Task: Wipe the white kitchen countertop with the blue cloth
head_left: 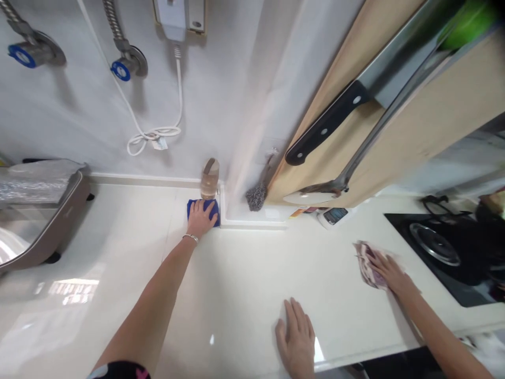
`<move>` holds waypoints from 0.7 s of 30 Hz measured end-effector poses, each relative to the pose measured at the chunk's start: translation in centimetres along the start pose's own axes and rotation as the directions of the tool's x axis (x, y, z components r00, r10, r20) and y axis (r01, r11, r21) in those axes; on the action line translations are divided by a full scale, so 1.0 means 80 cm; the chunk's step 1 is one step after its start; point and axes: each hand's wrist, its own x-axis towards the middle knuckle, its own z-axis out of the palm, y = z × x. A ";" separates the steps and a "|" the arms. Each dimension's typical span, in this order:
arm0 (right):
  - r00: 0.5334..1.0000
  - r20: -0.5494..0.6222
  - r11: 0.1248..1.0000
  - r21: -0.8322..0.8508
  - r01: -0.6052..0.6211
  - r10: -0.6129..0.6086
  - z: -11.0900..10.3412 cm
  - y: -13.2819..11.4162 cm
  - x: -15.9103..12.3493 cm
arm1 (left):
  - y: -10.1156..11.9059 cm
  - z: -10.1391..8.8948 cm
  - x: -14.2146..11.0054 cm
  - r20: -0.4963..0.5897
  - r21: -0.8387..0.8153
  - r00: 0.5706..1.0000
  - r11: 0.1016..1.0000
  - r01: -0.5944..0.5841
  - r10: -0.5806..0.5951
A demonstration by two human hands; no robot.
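Note:
My left hand, with a bracelet at the wrist, presses a folded blue cloth onto the white countertop, fingers spread over it. The cloth lies in the corner by the wall ledge, right in front of a small brownish, see-through container. My right hand rests flat on the counter near its front edge, fingers stretched out and nothing in it. Farther right, another person's hand presses a pinkish patterned cloth on the counter; it is blurred.
On the left stands a brown-rimmed appliance. A wooden board with a knife and a steel spatula rises at right. A wire scrubber hangs by the wall. A black stove sits far right. Cables and valves line the wall.

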 end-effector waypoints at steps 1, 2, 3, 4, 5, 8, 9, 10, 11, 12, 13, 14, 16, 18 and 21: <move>1.000 -0.006 1.000 -0.003 0.002 -0.002 0.000 0.001 0.000 | 0.001 0.001 0.001 -0.006 0.000 1.000 1.000 0.004 -0.004; 1.000 -0.011 1.000 -0.005 0.004 -0.004 0.001 0.001 0.001 | 0.001 0.001 0.001 -0.011 0.000 1.000 1.000 0.008 -0.008; 1.000 -0.016 1.000 -0.006 0.006 -0.006 0.001 0.002 0.001 | 0.003 0.000 -0.001 -0.014 0.000 1.000 1.000 0.012 -0.012; 1.000 -0.024 1.000 -0.006 0.007 -0.008 0.002 0.004 0.000 | 0.004 -0.002 -0.005 -0.015 0.001 1.000 1.000 0.018 -0.018; 0.999 -0.031 1.000 -0.004 0.009 -0.009 0.002 0.005 0.000 | 0.006 -0.005 -0.011 -0.016 0.001 1.000 1.000 0.024 -0.024; 0.998 -0.061 1.000 0.016 0.009 -0.008 0.003 0.009 -0.003 | 0.016 -0.016 -0.041 -0.007 -0.004 1.000 1.000 0.023 -0.023; 0.998 -0.070 1.000 0.026 0.009 -0.008 0.004 0.009 -0.004 | 0.019 -0.020 -0.056 0.004 -0.011 1.000 1.000 0.008 -0.008; 0.997 -0.078 0.999 0.034 0.011 -0.009 0.004 0.009 -0.004 | 0.023 -0.025 -0.072 0.017 -0.019 1.000 1.000 -0.014 0.014; 0.996 -0.084 0.999 0.041 0.014 -0.010 0.004 0.009 -0.005 | 0.025 -0.030 -0.091 0.030 -0.028 0.999 0.999 -0.041 0.042; 0.996 -0.088 0.999 0.046 0.015 -0.011 0.004 0.008 -0.005 | 0.027 -0.035 -0.113 0.043 -0.038 0.996 0.997 -0.074 0.076; 0.996 -0.091 0.999 0.049 0.015 -0.011 0.004 0.007 -0.006 | 0.027 -0.041 -0.136 0.055 -0.047 0.992 0.993 -0.110 0.113; 0.996 -0.092 0.999 0.049 0.013 -0.008 0.003 0.005 -0.006 | 0.026 -0.048 -0.160 0.067 -0.056 0.986 0.987 -0.150 0.154; 0.996 -0.090 0.999 0.043 0.007 -0.003 0.003 0.002 -0.006 | 0.018 -0.063 -0.208 0.088 -0.080 0.967 0.970 -0.232 0.238; 0.997 -0.083 0.999 0.033 0.002 0.001 0.003 0.001 -0.006 | 0.002 -0.078 -0.246 0.109 -0.104 0.948 0.952 -0.290 0.300; 0.998 -0.065 1.000 0.011 -0.008 0.009 0.007 0.004 -0.008 | -0.027 -0.095 -0.266 0.115 -0.097 0.960 0.965 -0.245 0.255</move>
